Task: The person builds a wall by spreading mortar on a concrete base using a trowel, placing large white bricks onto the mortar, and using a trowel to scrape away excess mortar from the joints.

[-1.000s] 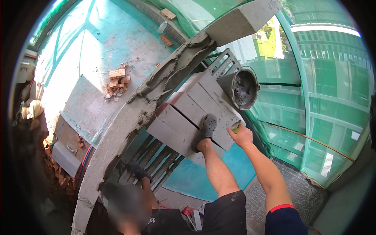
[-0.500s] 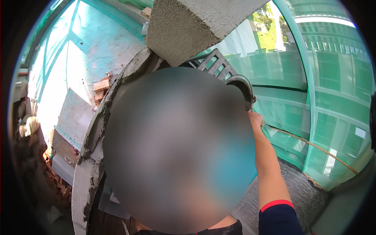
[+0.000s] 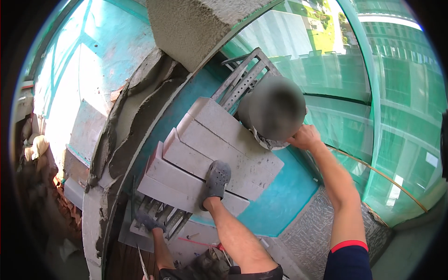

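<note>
My right hand (image 3: 306, 137) has its fingers closed on the near right edge of a dark round bucket (image 3: 269, 143), whose rim is smeared with grey mortar. A blur hides most of the bucket's top and inside. It stands at the far end of pale grey blocks (image 3: 210, 149) laid side by side. At the lower edge, only a sliver of my left hand (image 3: 148, 277) shows, closed around a trowel (image 3: 142, 262); its thin blade appears edge-on and points away from me. Wet mortar (image 3: 135, 126) coats the curved wall edge left of the blocks.
My one foot, in a grey clog (image 3: 217, 179), rests on the blocks; the other is lower, by a metal slatted step (image 3: 170, 218). A rough concrete column (image 3: 191, 28) juts in at the top. Green netting (image 3: 336, 116) hangs to the right. Broken bricks (image 3: 63, 198) lie at left.
The large blur over the middle is gone, so the blocks, my legs and the trowel now show. My right forearm has swung outward to the right, its hand still at the bucket's edge.
</note>
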